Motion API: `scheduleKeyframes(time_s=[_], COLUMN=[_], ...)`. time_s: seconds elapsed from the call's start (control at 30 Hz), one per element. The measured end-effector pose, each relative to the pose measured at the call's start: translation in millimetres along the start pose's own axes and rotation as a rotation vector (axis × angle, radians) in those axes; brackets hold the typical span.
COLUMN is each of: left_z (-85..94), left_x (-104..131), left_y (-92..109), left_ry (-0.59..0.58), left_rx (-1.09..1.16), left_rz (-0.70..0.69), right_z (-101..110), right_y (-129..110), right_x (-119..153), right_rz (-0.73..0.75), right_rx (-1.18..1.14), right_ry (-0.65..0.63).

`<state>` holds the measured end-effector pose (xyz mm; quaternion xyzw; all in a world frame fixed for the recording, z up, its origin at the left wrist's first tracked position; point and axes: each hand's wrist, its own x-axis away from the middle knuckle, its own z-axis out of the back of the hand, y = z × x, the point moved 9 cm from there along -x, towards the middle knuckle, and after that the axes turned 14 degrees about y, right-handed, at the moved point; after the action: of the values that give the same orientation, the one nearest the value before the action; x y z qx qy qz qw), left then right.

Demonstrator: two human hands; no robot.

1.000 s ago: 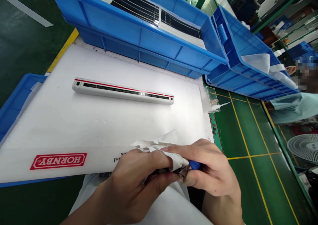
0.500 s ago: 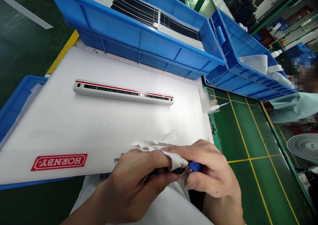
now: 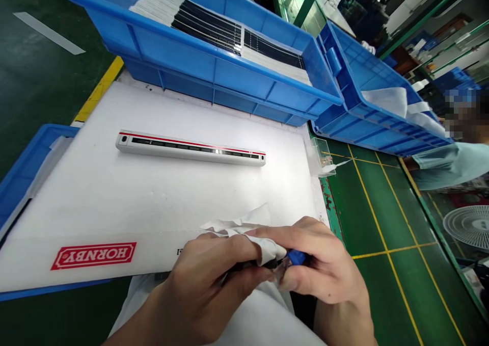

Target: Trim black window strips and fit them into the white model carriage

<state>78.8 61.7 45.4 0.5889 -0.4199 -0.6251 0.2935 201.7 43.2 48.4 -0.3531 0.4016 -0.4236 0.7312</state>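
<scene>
My left hand [image 3: 214,280] is closed around a dark, narrow part with a white cloth [image 3: 267,249] over it; most of the part is hidden by the fingers. Touching its right end, my right hand [image 3: 324,264] pinches a small blue piece [image 3: 296,257] between thumb and fingers. What kind of piece that is cannot be made out. Beyond the hands, a white model train carriage body [image 3: 191,152] with a red stripe and black window band lies on the white work surface [image 3: 126,198].
Along the far edge stands a blue crate [image 3: 237,76] holding rows of black and white strips. Another blue crate [image 3: 385,116] with white sheets is to its right. A small clear box [image 3: 323,155] sits at the right edge. A person's sleeve [image 3: 454,165] shows far right, near a fan [image 3: 468,226].
The view has shifted slightly, so the bench and crates appear a little lower. Both hands keep nearly the same grip, and the carriage body stays where it lay.
</scene>
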Motion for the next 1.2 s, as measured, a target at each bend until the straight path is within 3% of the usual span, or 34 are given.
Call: scheduleKeyframes(time_s=[0.1, 0.27, 1.2], left_z=[1.3, 0.7, -0.5], left_x=[2.8, 4.9, 4.4], left_y=[1.2, 0.8, 0.1], left_ry=[0.016, 0.028, 0.02], left_rx=[-0.02, -0.046, -0.045], left_rz=[-0.005, 0.006, 0.017], right_z=[7.3, 7.1, 7.6], right_y=[5.8, 5.6, 1.7], right_x=[-0.7, -0.4, 0.7], right_rz=[-0.094, -0.086, -0.08], right_rx=[-0.125, -0.178, -0.144], right_ry=[0.091, 0.105, 0.085])
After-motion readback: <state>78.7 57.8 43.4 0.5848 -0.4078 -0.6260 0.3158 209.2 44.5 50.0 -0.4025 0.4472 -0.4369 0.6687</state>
